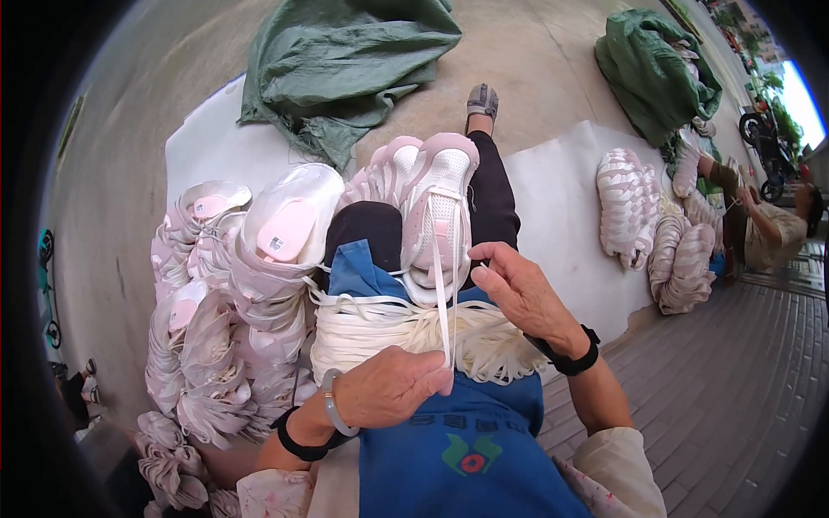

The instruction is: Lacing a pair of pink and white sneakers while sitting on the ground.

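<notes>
A pink-and-white mesh sneaker (440, 207) rests on my lap, toe pointing away from me. White shoelace (444, 298) runs from its eyelets toward my body, drawn taut. My left hand (393, 384) is closed around that lace below the shoe. Beside the shoe's right edge, my right hand (522, 289) has thumb and index finger pinched together with a small white lace tip showing between them. Under both hands a thick bundle of cream laces (380, 332) lies across my blue apron (466, 432).
Stacked pink-and-white shoe uppers (207, 345) crowd my left side. Further stacks (626, 207) stand on a white sheet (553, 190) to the right. Green sacks (345, 69) lie ahead. Another person (773, 224) sits at the far right, near parked motorbikes (764, 147).
</notes>
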`<state>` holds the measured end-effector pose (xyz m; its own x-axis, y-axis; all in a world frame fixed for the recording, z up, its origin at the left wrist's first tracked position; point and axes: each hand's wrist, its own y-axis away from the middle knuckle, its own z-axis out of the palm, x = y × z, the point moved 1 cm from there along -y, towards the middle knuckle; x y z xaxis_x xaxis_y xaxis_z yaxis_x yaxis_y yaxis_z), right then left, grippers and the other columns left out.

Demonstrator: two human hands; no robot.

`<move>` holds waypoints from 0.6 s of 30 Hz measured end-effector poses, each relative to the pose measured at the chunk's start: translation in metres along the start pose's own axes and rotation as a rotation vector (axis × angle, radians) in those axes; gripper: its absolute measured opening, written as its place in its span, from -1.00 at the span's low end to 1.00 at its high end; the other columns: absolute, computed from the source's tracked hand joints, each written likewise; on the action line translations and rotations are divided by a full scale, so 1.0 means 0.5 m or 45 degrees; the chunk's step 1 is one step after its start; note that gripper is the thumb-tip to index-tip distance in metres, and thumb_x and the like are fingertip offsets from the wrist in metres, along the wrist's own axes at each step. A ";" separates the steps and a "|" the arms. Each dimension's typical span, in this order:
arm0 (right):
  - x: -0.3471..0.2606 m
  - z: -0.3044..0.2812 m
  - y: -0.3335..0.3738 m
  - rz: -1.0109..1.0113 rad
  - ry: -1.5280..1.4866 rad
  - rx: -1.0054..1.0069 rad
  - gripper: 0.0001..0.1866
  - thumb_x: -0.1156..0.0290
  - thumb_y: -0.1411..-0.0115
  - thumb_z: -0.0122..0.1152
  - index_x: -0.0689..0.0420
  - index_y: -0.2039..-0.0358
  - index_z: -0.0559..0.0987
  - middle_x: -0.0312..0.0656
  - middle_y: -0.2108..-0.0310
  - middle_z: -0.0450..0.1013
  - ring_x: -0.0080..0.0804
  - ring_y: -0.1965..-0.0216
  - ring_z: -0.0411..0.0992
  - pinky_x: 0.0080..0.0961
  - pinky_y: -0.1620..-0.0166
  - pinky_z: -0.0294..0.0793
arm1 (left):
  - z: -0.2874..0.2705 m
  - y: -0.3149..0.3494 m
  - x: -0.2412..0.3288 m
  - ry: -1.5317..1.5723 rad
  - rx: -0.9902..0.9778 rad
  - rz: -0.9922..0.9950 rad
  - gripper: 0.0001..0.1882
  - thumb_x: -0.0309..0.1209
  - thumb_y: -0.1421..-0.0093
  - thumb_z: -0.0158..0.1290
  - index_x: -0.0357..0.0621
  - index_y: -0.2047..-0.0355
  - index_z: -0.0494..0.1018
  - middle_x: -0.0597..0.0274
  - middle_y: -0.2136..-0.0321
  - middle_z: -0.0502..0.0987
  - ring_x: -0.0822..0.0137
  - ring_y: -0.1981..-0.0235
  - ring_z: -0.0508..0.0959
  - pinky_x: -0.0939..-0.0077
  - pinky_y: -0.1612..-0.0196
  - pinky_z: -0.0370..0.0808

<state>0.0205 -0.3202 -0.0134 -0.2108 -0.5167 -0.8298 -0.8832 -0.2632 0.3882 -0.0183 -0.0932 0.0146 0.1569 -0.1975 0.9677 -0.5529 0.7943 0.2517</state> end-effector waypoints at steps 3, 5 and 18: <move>-0.019 0.003 -0.003 0.088 -0.114 -0.026 -0.65 0.22 -0.33 -0.04 0.28 0.12 0.45 -0.13 0.52 0.39 -0.43 0.50 0.32 -0.52 0.35 0.35 | 0.013 -0.002 -0.003 0.108 0.045 0.028 -0.69 -0.26 -0.36 -0.18 -0.23 0.40 0.37 0.04 0.61 0.45 0.00 0.55 0.48 0.26 0.43 0.41; -0.008 0.010 -0.007 0.016 -0.061 -0.072 -0.66 0.23 -0.34 -0.06 0.29 0.16 0.46 -0.13 0.48 0.42 -0.41 0.46 0.36 -0.49 0.33 0.38 | 0.017 -0.002 0.004 0.192 0.100 0.041 -0.72 -0.28 -0.35 -0.16 -0.24 0.40 0.37 0.03 0.60 0.46 -0.02 0.55 0.49 0.24 0.43 0.41; -0.011 -0.018 0.008 0.322 -0.416 -0.003 -0.80 0.45 -0.17 0.23 0.25 0.22 0.52 -0.48 0.58 0.36 -0.83 0.61 0.20 -0.80 0.55 0.17 | -0.015 0.034 0.003 0.340 0.416 0.143 -0.72 -0.31 -0.35 -0.16 -0.26 0.41 0.33 0.06 0.64 0.43 0.11 0.62 0.47 0.31 0.51 0.37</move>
<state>0.0218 -0.3259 -0.0034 -0.5434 -0.2794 -0.7916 -0.7856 -0.1632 0.5969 -0.0213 -0.0757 0.0201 0.2634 0.0692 0.9622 -0.8017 0.5705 0.1784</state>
